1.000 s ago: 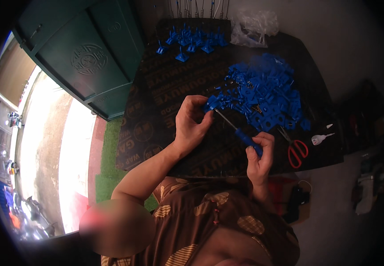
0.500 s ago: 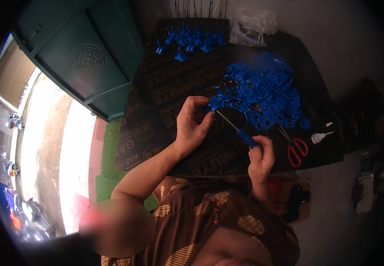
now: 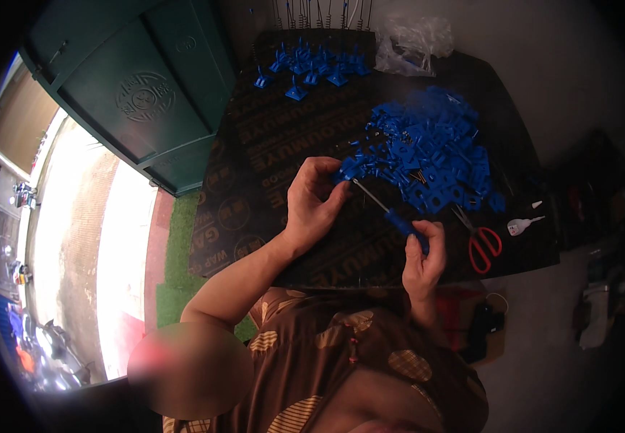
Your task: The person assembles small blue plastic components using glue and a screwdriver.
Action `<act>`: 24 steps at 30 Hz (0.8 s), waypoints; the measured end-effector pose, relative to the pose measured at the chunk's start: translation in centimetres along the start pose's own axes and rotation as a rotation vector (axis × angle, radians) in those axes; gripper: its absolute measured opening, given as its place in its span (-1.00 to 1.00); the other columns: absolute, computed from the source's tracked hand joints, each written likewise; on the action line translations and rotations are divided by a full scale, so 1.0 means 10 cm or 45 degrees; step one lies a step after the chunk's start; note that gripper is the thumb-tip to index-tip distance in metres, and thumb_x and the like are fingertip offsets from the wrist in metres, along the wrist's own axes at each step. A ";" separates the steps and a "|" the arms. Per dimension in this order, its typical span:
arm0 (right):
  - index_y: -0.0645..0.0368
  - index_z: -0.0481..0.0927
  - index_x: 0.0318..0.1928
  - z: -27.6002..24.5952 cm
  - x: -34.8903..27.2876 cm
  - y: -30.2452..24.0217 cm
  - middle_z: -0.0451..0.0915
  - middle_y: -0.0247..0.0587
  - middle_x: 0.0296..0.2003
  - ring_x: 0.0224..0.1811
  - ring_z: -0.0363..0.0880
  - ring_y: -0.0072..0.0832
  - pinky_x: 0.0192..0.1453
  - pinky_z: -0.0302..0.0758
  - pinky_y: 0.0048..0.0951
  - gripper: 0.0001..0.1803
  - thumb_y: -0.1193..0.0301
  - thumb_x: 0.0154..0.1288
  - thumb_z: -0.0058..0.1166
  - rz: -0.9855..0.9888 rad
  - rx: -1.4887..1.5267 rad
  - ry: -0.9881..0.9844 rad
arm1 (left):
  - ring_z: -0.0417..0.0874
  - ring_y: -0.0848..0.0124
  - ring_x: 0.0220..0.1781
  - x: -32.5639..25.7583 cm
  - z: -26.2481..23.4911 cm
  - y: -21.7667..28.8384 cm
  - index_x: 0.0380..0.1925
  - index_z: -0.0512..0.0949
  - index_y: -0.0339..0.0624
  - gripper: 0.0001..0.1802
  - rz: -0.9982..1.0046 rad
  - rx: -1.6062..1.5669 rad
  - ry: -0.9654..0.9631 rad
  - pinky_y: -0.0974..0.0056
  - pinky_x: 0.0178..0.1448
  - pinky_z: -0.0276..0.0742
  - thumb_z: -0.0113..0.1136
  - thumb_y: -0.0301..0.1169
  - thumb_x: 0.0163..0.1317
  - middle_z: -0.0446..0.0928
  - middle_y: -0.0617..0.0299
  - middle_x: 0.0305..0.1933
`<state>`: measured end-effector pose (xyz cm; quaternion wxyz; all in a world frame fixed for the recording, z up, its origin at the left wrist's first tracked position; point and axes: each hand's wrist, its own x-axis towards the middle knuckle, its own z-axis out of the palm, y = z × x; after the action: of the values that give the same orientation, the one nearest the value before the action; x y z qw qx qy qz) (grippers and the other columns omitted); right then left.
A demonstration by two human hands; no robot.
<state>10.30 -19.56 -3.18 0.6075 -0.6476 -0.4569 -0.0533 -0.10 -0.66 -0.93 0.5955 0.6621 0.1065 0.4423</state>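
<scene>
My left hand (image 3: 315,203) pinches a small blue plastic part (image 3: 346,170) above the black board (image 3: 269,144). My right hand (image 3: 424,254) grips the blue handle of a screwdriver (image 3: 388,210). Its metal shaft slants up and left, with the tip at the blue part. A heap of similar blue plastic parts (image 3: 431,155) lies just beyond and to the right of both hands.
Red-handled scissors (image 3: 482,242) and a small white bottle (image 3: 523,226) lie at the board's right. Several assembled blue pieces (image 3: 311,68) stand at the far edge beside a clear plastic bag (image 3: 410,43). A dark green metal cabinet (image 3: 139,86) stands at left.
My right hand has shifted slightly with the screwdriver handle, turning it. My left hand keeps the blue part in the same spot.
</scene>
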 end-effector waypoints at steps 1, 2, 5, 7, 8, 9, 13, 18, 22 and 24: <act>0.32 0.47 -0.06 0.00 0.00 0.00 0.40 -0.23 -0.32 -0.42 0.35 -0.57 -0.40 0.31 -0.55 -0.80 0.51 0.35 -0.01 -0.020 -0.041 0.008 | 0.61 0.56 -0.18 0.00 0.00 0.01 -0.09 0.41 -0.30 -0.71 -0.001 0.000 -0.001 0.48 -0.13 0.63 0.20 -0.67 0.19 0.47 0.21 -0.13; 0.32 0.47 -0.06 0.00 -0.01 0.01 0.40 -0.23 -0.32 -0.42 0.35 -0.57 -0.40 0.31 -0.55 -0.80 0.51 0.35 -0.01 -0.019 -0.041 0.009 | 0.61 0.55 -0.18 0.00 0.00 0.02 -0.09 0.40 -0.30 -0.70 -0.013 -0.016 -0.002 0.48 -0.12 0.63 0.20 -0.67 0.19 0.47 0.21 -0.13; 0.34 0.49 -0.08 0.00 -0.05 0.03 0.46 -0.22 -0.34 -0.42 0.41 -0.57 -0.39 0.36 -0.57 -0.82 0.52 0.36 -0.03 0.004 -0.030 -0.014 | 0.61 0.55 -0.18 0.00 0.00 0.04 -0.09 0.40 -0.30 -0.70 -0.040 -0.033 -0.001 0.48 -0.12 0.62 0.20 -0.67 0.19 0.47 0.22 -0.14; 0.30 0.49 -0.09 0.02 -0.07 0.01 0.48 -0.31 -0.37 -0.53 0.34 -0.73 -0.49 0.26 -0.68 -0.82 0.51 0.36 -0.10 0.143 0.107 0.026 | 0.61 0.55 -0.18 0.00 0.01 0.05 -0.08 0.40 -0.30 -0.69 -0.056 -0.035 -0.003 0.48 -0.12 0.62 0.20 -0.67 0.19 0.48 0.22 -0.15; 0.30 0.49 -0.09 0.01 -0.07 0.01 0.48 -0.31 -0.37 -0.53 0.34 -0.73 -0.49 0.26 -0.68 -0.82 0.51 0.36 -0.10 0.142 0.107 0.027 | 0.61 0.55 -0.17 0.00 0.01 0.05 -0.08 0.40 -0.30 -0.69 -0.056 -0.033 -0.006 0.48 -0.11 0.62 0.20 -0.68 0.18 0.47 0.22 -0.13; 0.30 0.50 -0.09 0.01 -0.08 0.01 0.49 -0.31 -0.36 -0.54 0.33 -0.74 -0.50 0.25 -0.69 -0.81 0.51 0.36 -0.11 0.149 0.132 0.034 | 0.61 0.54 -0.17 -0.01 0.01 0.06 -0.08 0.40 -0.31 -0.68 -0.056 -0.030 -0.006 0.48 -0.10 0.62 0.21 -0.68 0.17 0.46 0.21 -0.11; 0.30 0.49 -0.09 0.01 -0.07 0.02 0.49 -0.31 -0.34 -0.53 0.33 -0.74 -0.49 0.25 -0.69 -0.82 0.51 0.36 -0.10 0.119 0.168 0.033 | 0.61 0.52 -0.15 -0.03 0.04 0.06 -0.06 0.40 -0.31 -0.65 0.115 0.050 0.027 0.47 -0.08 0.62 0.20 -0.70 0.15 0.44 0.20 -0.05; 0.33 0.47 -0.08 -0.03 -0.06 0.08 0.45 -0.29 -0.29 -0.50 0.33 -0.71 -0.45 0.29 -0.67 -0.81 0.51 0.35 -0.07 0.122 0.260 -0.024 | 0.59 0.51 -0.09 -0.04 0.03 0.08 0.00 0.39 -0.31 -0.58 0.191 0.094 0.028 0.46 -0.06 0.62 0.21 -0.73 0.12 0.39 0.19 -0.02; 0.34 0.47 -0.06 -0.03 -0.08 0.11 0.43 -0.28 -0.28 -0.49 0.33 -0.69 -0.45 0.29 -0.67 -0.80 0.53 0.34 -0.08 0.111 0.258 -0.022 | 0.57 0.51 -0.07 -0.05 0.04 0.12 0.02 0.39 -0.31 -0.56 0.100 -0.064 0.028 0.45 -0.05 0.62 0.21 -0.74 0.12 0.39 0.20 -0.02; 0.34 0.46 -0.06 -0.03 -0.09 0.14 0.43 -0.28 -0.28 -0.50 0.33 -0.69 -0.45 0.28 -0.67 -0.79 0.52 0.33 -0.06 0.103 0.259 -0.031 | 0.59 0.49 -0.07 -0.04 0.02 0.09 0.02 0.39 -0.32 -0.57 0.127 -0.031 0.002 0.45 -0.04 0.61 0.20 -0.74 0.12 0.38 0.18 0.01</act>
<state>10.89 -20.09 -4.72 0.6662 -0.6010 -0.4408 0.0256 -0.51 -1.31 -0.33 0.5806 0.6589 0.0687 0.4733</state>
